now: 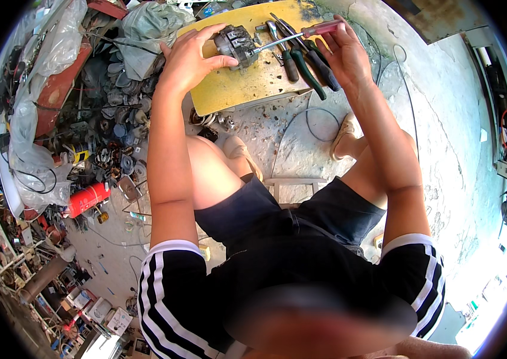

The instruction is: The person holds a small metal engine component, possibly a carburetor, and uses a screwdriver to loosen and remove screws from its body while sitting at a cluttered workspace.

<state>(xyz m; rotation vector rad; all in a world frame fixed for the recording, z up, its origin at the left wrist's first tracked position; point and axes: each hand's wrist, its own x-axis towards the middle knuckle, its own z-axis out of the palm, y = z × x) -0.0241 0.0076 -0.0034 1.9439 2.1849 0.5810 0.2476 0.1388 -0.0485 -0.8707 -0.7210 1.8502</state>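
Thumb and fingers of the left hand [189, 60] clamp a dark ridged part [235, 45] over the grimy yellow tabletop [220, 96]; the right hand [348, 57] grips a red-handled screwdriver [321, 28], its tip at the part. Green-handled pliers [310, 78] lie alongside. Pale floor [442, 131] spreads beyond, scrap [119, 99] heaped leftward.

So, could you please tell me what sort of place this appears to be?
It looks like a repair or salvage workshop: dark-handled hand tools lie on a yellow work surface, and a heap of loose parts lies to its left.
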